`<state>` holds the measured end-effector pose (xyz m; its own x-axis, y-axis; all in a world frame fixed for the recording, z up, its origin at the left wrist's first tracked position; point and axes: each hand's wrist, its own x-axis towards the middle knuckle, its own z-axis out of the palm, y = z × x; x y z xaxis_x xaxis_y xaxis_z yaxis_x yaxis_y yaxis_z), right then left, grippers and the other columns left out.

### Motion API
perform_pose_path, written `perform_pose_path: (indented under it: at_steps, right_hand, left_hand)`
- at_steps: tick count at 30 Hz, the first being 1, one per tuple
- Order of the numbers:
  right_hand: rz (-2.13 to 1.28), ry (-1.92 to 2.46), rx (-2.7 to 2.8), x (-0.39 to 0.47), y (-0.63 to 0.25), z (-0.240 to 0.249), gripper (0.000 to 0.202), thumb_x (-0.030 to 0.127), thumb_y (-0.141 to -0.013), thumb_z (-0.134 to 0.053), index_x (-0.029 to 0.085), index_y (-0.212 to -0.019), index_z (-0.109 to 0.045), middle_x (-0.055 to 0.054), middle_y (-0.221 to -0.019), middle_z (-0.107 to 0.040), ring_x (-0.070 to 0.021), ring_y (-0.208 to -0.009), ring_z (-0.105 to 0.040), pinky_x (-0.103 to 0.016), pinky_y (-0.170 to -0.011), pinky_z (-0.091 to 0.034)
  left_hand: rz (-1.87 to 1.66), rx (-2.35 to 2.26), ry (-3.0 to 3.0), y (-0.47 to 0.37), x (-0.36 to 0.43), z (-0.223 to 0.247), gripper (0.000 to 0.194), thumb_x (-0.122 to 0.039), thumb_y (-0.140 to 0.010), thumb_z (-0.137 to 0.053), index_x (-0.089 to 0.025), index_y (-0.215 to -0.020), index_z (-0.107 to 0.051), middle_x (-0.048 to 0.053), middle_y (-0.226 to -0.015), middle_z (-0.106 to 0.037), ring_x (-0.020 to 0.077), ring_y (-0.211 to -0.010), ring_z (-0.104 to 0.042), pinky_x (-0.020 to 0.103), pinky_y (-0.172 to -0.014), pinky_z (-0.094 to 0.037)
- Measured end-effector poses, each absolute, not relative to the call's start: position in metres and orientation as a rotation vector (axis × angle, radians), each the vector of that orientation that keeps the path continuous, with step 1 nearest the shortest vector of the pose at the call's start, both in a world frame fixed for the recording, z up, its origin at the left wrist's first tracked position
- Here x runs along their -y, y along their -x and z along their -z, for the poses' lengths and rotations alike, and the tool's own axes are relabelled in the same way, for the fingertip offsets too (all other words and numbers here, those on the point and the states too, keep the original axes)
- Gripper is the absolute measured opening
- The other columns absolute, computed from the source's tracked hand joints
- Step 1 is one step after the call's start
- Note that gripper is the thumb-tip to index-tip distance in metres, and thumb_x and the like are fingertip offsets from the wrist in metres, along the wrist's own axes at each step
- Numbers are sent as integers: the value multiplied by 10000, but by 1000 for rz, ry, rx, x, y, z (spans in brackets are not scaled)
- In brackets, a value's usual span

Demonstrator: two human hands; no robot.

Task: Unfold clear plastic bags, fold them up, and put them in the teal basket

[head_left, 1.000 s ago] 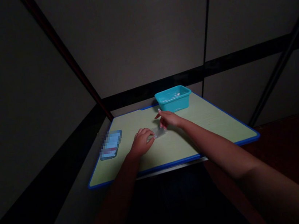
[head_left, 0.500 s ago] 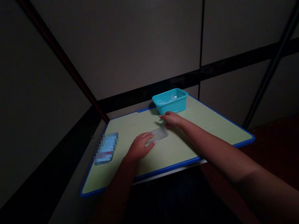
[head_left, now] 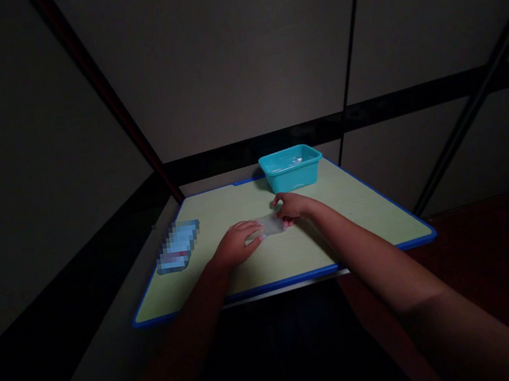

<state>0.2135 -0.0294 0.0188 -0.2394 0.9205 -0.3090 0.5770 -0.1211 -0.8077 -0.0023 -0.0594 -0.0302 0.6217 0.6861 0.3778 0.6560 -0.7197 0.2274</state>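
A thin, translucent whitish sheet or bag (head_left: 272, 224) lies on the pale green tabletop (head_left: 268, 263) between my hands. My left hand (head_left: 239, 242) rests over its left end, fingers apart and stretched toward the right. At the right end, my right hand (head_left: 291, 206) has its fingers curled at the edge of the sheet; whether they pinch it is too small to tell. Behind my right hand stands a turquoise plastic basket (head_left: 294, 178) with some clear, shiny material inside.
A light blue, pixelated flat object (head_left: 178, 247) lies near the table's left edge. The table has a blue rim (head_left: 290, 282) and stands against a panelled wall (head_left: 237, 61). Reddish floor shows at the right.
My right hand has lowered slightly onto the right end of the sheet, its fingers more curled. My left hand stays almost where it was. The view has shifted a little.
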Motion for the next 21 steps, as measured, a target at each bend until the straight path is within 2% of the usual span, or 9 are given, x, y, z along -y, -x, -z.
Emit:
perform_pose_path:
  at_steps: [7, 13, 18, 21]
  right_hand:
    - [-1056, 1722, 1905, 22, -213, -11, 466, -7, -759, -516, 137, -1199, -467, 46, -395, -507, -130, -372, -519, -207, -423, -445]
    - [-760, 1791, 1978, 19, -212, -8, 418, 58, -755, -545, 153, -1161, -513, -64, -708, -672, -138, -432, -569, -219, -435, -434]
    - [-512, 1803, 2082, 14, -214, -4, 425, 85, -712, -610, 157, -1124, -536, -80, -869, -689, -151, -578, -625, -205, -505, -434]
    - [-479, 1788, 2098, 13, -214, -4, 361, 145, -755, -597, 153, -1111, -538, -90, -907, -689, -146, -583, -624, -205, -509, -427]
  left_hand:
    - [-609, -1130, -2770, 4, 59, 33, 403, -380, -850, -504, -220, -1215, -566, 63, -1302, -536, 220, -1254, -431, 449, -1029, -350]
    - [-540, -1086, -2802, 0, 63, 29, 430, -400, -851, -496, -231, -1245, -533, 51, -1323, -517, 209, -1231, -456, 435, -1026, -343]
    - [-552, -1100, -2851, -4, 66, 24, 434, -405, -826, -528, -237, -1226, -547, 48, -1325, -517, 226, -1233, -446, 446, -1023, -335]
    - [-508, -1093, -2835, -4, 67, 24, 441, -410, -837, -509, -236, -1242, -530, 44, -1335, -507, 222, -1254, -426, 450, -1034, -327]
